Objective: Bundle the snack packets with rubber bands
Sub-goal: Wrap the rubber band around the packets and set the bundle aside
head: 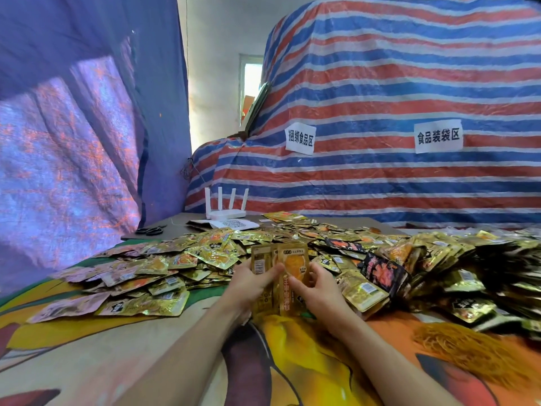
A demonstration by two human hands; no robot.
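Note:
An upright stack of gold snack packets (288,260) stands on the table in front of me, held between both hands. My left hand (248,284) grips its left side with the thumb across the front. My right hand (317,288) holds the right side, fingers curled round the front packet. A wide heap of loose gold and black packets (187,259) spreads behind and to both sides. A pile of orange-yellow rubber bands (468,351) lies on the cloth at the right, apart from my hands. No band is visible round the stack.
A colourful printed cloth (87,347) covers the table. At the back stand a white router (227,212), a sheet with a QR code (234,224) and black scissors (150,230). A striped tarp (380,112) with two paper labels rises behind; a blue curtain (73,127) hangs left.

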